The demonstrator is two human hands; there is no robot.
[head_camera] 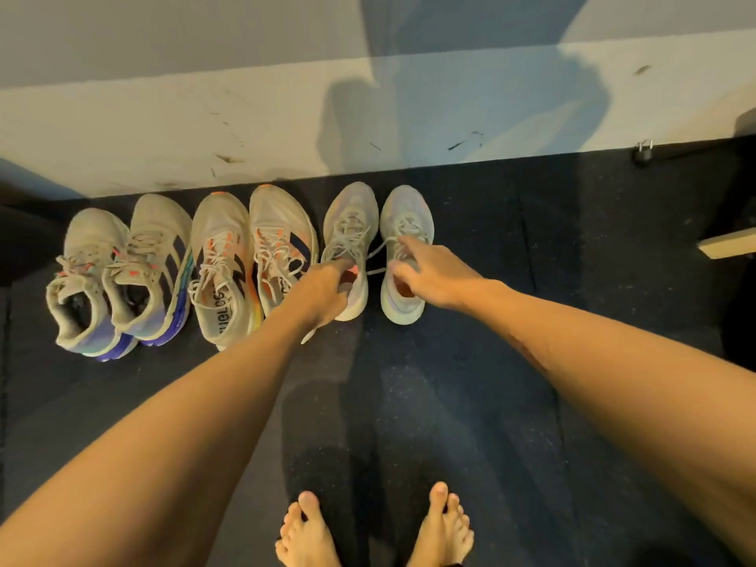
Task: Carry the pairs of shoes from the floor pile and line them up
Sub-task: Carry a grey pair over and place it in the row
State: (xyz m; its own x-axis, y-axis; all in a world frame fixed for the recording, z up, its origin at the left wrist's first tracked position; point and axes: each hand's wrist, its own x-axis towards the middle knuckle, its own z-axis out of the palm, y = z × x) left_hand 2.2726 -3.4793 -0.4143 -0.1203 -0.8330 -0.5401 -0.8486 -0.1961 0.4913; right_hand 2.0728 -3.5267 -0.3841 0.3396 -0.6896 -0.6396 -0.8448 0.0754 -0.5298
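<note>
Three pairs of shoes stand in a row, toes against the wall. The leftmost pair (118,276) is grey-white with purple-blue soles, and the middle pair (249,263) is white with orange and black marks. The rightmost pair is pale lilac with pink lining. My left hand (325,286) grips the collar of its left shoe (347,223), fingers hooked into the opening. My right hand (433,274) holds its right shoe (407,214) at the opening, with the thumb on the collar and the index finger lying along the tongue. Both shoes rest on the floor.
A scuffed white wall (245,128) runs along the back of the dark speckled rubber floor (511,247). A small black padlock-like object (643,152) lies at the wall base on the right. A pale wooden board end (728,244) juts in at the right. My bare feet (374,529) stand below.
</note>
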